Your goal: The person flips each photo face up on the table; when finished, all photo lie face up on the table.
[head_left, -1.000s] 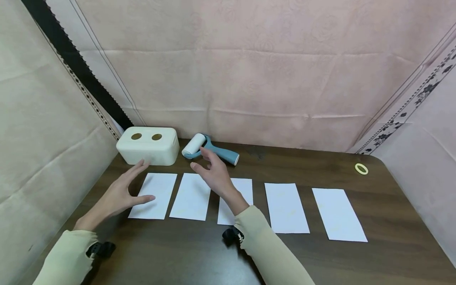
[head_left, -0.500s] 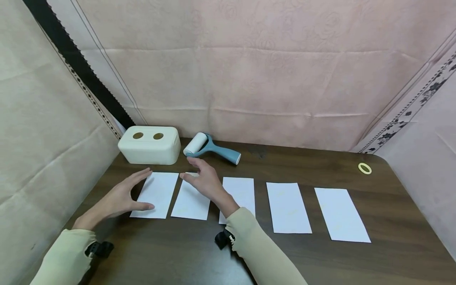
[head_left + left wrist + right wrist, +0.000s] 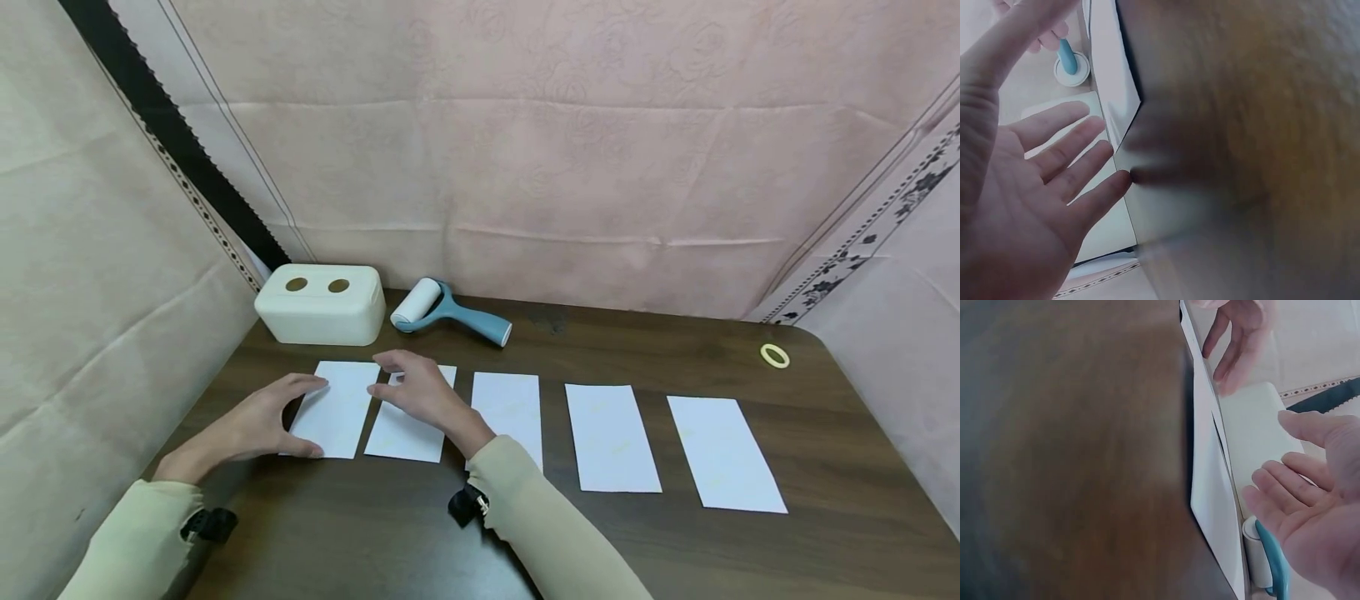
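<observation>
Left hand (image 3: 243, 427) and right hand (image 3: 429, 395), fingers apart, would best take the leftmost white rectangular paper sheet (image 3: 343, 408) by its edges.

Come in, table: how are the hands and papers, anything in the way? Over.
Left hand at leftmost paper, right hand over second paper, neither gripping. Five papers in a row. Box and roller behind, seemingly out of the way.
</observation>
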Demonstrator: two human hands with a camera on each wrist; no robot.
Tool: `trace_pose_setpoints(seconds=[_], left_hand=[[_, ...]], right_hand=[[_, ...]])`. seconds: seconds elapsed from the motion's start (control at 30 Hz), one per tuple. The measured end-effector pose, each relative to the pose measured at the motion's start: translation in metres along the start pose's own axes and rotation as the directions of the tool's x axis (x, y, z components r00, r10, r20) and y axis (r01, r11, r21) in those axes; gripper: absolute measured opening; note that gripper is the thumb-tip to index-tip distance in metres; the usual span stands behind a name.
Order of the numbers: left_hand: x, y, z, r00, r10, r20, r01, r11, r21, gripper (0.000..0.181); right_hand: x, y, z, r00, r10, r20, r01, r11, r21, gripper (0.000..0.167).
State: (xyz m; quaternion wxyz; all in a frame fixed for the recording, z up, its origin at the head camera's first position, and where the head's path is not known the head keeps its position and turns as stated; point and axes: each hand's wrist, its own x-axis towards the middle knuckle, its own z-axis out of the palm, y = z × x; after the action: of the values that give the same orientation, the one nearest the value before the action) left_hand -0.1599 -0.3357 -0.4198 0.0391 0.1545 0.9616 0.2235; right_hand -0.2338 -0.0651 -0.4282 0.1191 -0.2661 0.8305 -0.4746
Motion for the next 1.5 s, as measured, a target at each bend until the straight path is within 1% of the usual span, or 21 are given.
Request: trace_pose_setpoints(seconds=[0.13,0.37,0.47,0.67,0.77,0.87,1.03,1.2,1.27,1.3,1.43,1.5], left_hand=[[0.001,0.000,0.002,0.999,-0.021,0.036,0.020,1.000,0.014,0.104],[0.002,0.003,0.001,0.999,-0.014,0.047,0.012,0.999,0.052,0.092],[0.003,0.004,0.000,0.999,-0.002,0.042,-0.001,0.998,0.067,0.089],[0.004,0.004,0.002,0.999,0.002,0.036,-0.005,0.997,0.083,0.087],[0.005,0.003,0.003,1.000,0.015,0.020,-0.017,0.996,0.090,0.083],[0.005,0.002,0.003,1.000,0.014,0.004,-0.014,0.995,0.100,0.080],[0.003,0.001,0.004,1.000,-0.006,0.000,0.006,0.995,0.104,0.079],[0.002,0.000,0.004,1.000,0.014,-0.020,-0.012,0.995,0.100,0.078],[0.002,0.000,0.004,1.000,0.017,-0.022,-0.014,0.995,0.099,0.077],[0.002,0.000,0.004,1.000,0.017,-0.021,-0.015,0.995,0.097,0.077],[0.000,-0.001,0.004,1.000,-0.007,-0.026,0.009,0.997,0.073,0.081],[-0.001,-0.001,0.004,0.999,-0.010,-0.035,0.012,0.998,0.054,0.081]], right_hand=[[0.002,-0.002,0.004,0.999,-0.022,0.043,0.026,0.995,-0.091,0.048],[0.004,-0.004,0.006,0.995,-0.055,0.085,0.073,0.971,-0.227,0.048],[0.004,-0.002,0.006,0.993,-0.067,0.099,0.091,0.959,-0.269,0.048],[0.006,0.000,0.006,0.988,-0.084,0.130,0.121,0.940,-0.318,0.048],[0.007,0.001,0.007,0.985,-0.098,0.144,0.143,0.926,-0.349,0.048],[0.008,0.000,0.009,0.981,-0.113,0.155,0.164,0.914,-0.371,0.048],[0.007,-0.001,0.013,0.984,-0.107,0.145,0.157,0.905,-0.396,0.051],[0.007,-0.002,0.017,0.991,-0.093,0.092,0.124,0.886,-0.447,0.054],[0.006,-0.002,0.019,0.994,-0.083,0.070,0.106,0.890,-0.443,0.055],[0.006,-0.002,0.019,0.995,-0.076,0.058,0.094,0.898,-0.431,0.055],[0.007,-0.001,0.021,0.999,-0.042,0.005,0.042,0.943,-0.330,0.057],[0.007,0.001,0.022,0.999,-0.031,-0.020,0.024,0.959,-0.281,0.054]])
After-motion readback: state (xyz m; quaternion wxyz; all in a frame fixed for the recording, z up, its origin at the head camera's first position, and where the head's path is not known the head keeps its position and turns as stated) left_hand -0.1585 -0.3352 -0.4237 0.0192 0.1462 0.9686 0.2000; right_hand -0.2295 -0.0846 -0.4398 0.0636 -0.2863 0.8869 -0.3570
